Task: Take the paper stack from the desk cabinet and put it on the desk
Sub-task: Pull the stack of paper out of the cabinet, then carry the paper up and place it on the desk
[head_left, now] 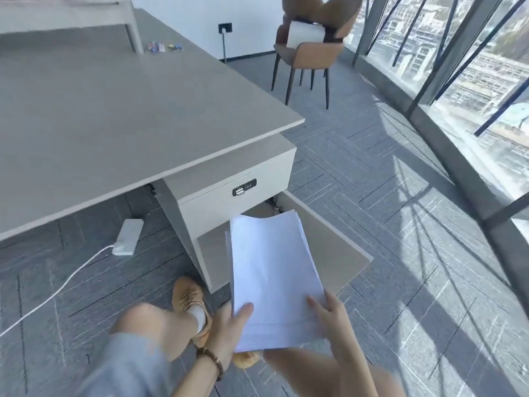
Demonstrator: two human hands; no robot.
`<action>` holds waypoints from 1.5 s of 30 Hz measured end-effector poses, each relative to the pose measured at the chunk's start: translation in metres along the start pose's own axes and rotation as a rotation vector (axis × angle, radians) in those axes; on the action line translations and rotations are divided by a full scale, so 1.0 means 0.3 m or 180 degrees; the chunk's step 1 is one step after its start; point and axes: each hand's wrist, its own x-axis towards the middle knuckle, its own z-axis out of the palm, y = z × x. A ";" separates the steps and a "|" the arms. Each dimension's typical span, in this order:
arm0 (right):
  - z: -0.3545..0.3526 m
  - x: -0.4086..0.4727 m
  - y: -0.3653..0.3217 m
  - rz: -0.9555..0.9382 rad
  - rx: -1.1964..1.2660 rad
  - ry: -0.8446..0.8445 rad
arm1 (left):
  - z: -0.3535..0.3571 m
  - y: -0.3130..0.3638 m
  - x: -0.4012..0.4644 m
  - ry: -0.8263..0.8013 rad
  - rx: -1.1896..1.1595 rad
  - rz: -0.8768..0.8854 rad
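Observation:
I hold a white paper stack (272, 270) in both hands, low in front of the open desk cabinet (237, 202). My left hand (229, 325) grips the stack's near left corner, thumb on top. My right hand (332, 316) grips the near right corner, fingers on top. The stack's far end still reaches toward the cabinet's opening. The cabinet door (329, 247) hangs open to the right. Above and to the left spreads the grey desk (114, 116).
A drawer with a combination lock (244, 187) sits above the cabinet opening. A white power strip (128, 236) with its cable lies on the carpet under the desk. A brown chair (312, 44) stands at the back. Small coloured clips (164, 47) lie on the desk. Glass wall on the right.

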 end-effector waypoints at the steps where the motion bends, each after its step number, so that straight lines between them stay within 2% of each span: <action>1: -0.025 -0.061 -0.028 -0.0047 0.0119 0.0067 | -0.006 0.036 -0.054 -0.0061 -0.0002 0.0096; 8: -0.116 -0.439 -0.230 -0.0630 0.0684 0.0304 | -0.077 0.250 -0.356 -0.0313 -0.0002 0.0964; 14: -0.084 -0.622 -0.446 -0.1169 0.1031 0.0349 | -0.223 0.449 -0.553 -0.0440 -0.0274 0.1399; 21: -0.012 -0.679 -0.713 -0.1258 0.1095 -0.0432 | -0.433 0.629 -0.684 -0.0341 -0.0513 0.1836; 26: 0.044 -0.607 -0.917 -0.1339 0.1362 -0.0911 | -0.514 0.687 -0.643 -0.0319 -0.0699 0.1727; 30: 0.143 -0.490 -1.014 -0.1461 0.1381 -0.0939 | -0.591 0.735 -0.524 -0.0288 -0.0947 0.1448; 35: 0.293 -0.328 -1.084 -0.1391 0.1435 -0.1154 | -0.745 0.847 -0.343 -0.0725 -0.0918 0.1036; 38: 0.382 -0.260 -1.128 -0.1432 0.1437 -0.1208 | -0.805 0.918 -0.238 -0.0506 -0.1156 0.1136; 45: 0.561 -0.109 -1.268 -0.1730 0.1283 -0.1385 | -0.900 1.029 -0.094 0.0406 -0.0859 0.1744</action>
